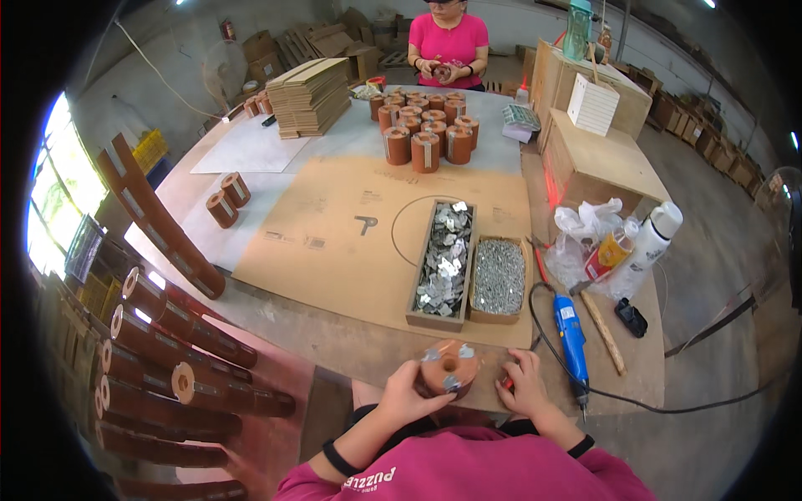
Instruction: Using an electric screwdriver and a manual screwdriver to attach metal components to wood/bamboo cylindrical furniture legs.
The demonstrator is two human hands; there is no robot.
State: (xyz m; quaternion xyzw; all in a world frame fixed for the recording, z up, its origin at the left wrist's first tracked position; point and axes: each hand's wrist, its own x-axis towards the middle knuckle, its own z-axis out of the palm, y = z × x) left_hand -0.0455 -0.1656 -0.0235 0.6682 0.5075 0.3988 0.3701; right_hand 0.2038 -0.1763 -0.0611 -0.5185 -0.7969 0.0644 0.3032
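A short brown cylinder (pixel 462 355) with a hole through its middle and grey metal tabs on its top face stands at the table's near edge. My left hand (pixel 409 395) is closed around its left and near side. Just right of it, my right hand (pixel 526 386) rests on the table with bent fingers around a small red object (pixel 507 382), mostly hidden. Beyond the hands lie a long tray (pixel 434 322) of small metal plates and a carton (pixel 495 318) of screws or nails. A blue electric screwdriver (pixel 571 334) with a black cord lies to the right.
Several similar cylinders (pixel 425 154) cluster at the far side, near a co-worker (pixel 448 46) holding one. Long brown tubes (pixel 209 397) stand at left. Right lie a wooden stick (pixel 603 332), a white bottle (pixel 660 230) and a plastic bag (pixel 576 225). Cardboard sheets (pixel 305 100) are stacked far left.
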